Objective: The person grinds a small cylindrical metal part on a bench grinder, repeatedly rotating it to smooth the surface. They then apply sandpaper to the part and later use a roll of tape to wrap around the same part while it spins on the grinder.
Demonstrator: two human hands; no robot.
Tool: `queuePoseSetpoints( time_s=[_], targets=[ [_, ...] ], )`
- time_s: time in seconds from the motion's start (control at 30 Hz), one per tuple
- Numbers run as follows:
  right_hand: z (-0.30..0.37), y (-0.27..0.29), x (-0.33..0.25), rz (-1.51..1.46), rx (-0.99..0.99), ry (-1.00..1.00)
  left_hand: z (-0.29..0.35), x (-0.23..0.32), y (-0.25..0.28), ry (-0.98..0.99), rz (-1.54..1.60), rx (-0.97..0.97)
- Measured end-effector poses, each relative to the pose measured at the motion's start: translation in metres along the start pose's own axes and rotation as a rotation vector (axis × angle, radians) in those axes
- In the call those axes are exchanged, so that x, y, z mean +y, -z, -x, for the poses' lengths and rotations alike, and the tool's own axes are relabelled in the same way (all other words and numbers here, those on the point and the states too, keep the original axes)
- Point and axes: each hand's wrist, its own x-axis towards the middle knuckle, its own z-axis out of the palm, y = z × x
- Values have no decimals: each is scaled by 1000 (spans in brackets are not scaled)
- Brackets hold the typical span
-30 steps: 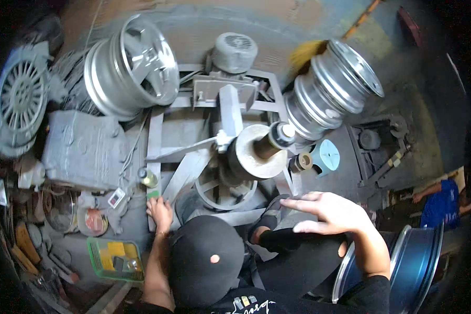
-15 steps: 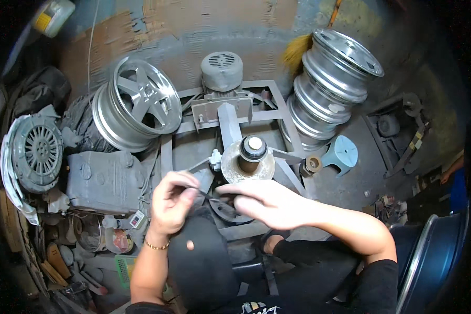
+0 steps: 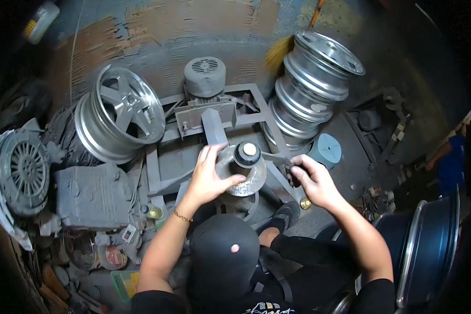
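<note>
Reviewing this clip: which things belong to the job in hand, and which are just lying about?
Apparently in use:
metal disc, by the left hand
capped post, rising from the disc
small dark item in the right hand, kind unclear

Apparently lying about:
spoked wheel
wheel stack
broom
blue stool
green basket

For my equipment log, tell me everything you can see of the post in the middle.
The post looks like metal and stands upright, its top toward the camera. A pale round cap tops its black collar; below, a short dark brownish shaft meets a round, speckled grey plate. The left hand is open at its left, thumb over the plate; contact with the post is unclear.
</note>
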Motion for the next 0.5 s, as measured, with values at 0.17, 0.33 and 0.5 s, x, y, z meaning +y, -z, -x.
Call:
queuePoseSetpoints(
  time_s=[0.17,0.33,0.5],
  targets=[
    [-68,21,-11,331,1,227,21,-65,-51,136,81,119],
    [-122,6,-24,258,-167,418,30,-75,-77,505,576,-15],
    [-146,-23,-10,26,-399,532,19,-78,-42,356,324,-159]
  ],
)
